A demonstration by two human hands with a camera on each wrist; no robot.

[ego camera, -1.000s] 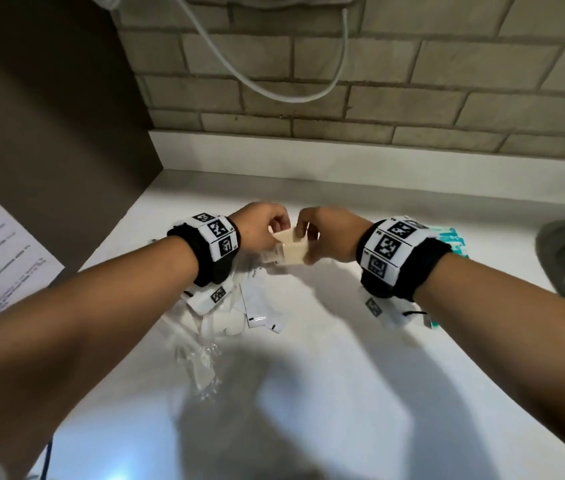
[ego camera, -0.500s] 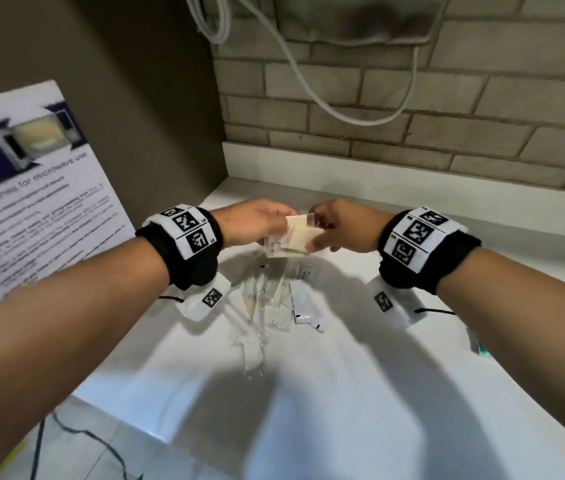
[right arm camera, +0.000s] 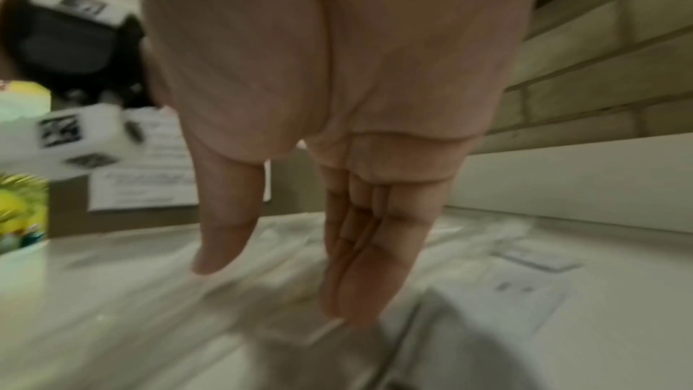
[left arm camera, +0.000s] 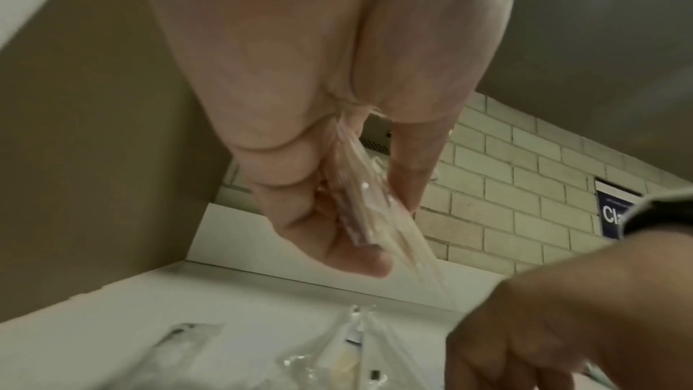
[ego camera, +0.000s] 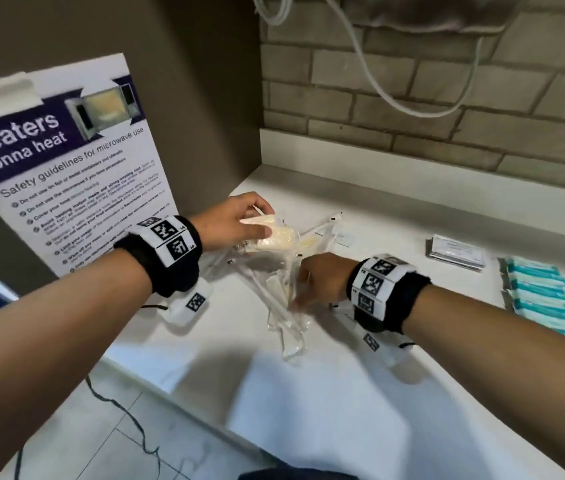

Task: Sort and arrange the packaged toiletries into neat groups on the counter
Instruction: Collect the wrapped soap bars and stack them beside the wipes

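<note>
The sorting is under way, in the gathering step: the left hand (ego camera: 236, 221) is holding a small stack of cream packets (ego camera: 276, 237) in a narrow grip between thumb and fingers, just above the loose pile of clear-wrapped toiletries (ego camera: 284, 306) lying on the counter (ego camera: 360, 393). The right hand (ego camera: 321, 277) is reaching down onto that pile with fingers straight and holding nothing. Grey sachets (ego camera: 456, 252) and teal packets (ego camera: 537, 292) are already lying grouped further right. The next move probably calls for picking one matching packet from the slippery, overlapping wrappers without dragging the others along.
</note>
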